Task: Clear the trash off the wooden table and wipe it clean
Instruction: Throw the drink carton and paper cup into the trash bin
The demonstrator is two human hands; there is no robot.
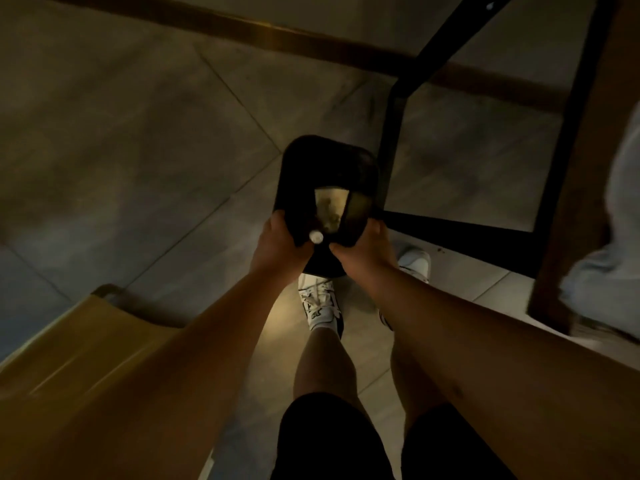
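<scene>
Above the floor (121, 116) | I grip the black bin (325, 168) with both hands | left hand (280, 244), right hand (363, 251) fingers curled round its near rim | long axis points away.

Open tiled floor (121, 140) fills upper left and centre of frame. Black metal table frame (391, 133) blocks right side, just beside dark bin (311, 161). Yellow seat (86, 358), probably chair, crowds lower left.
</scene>
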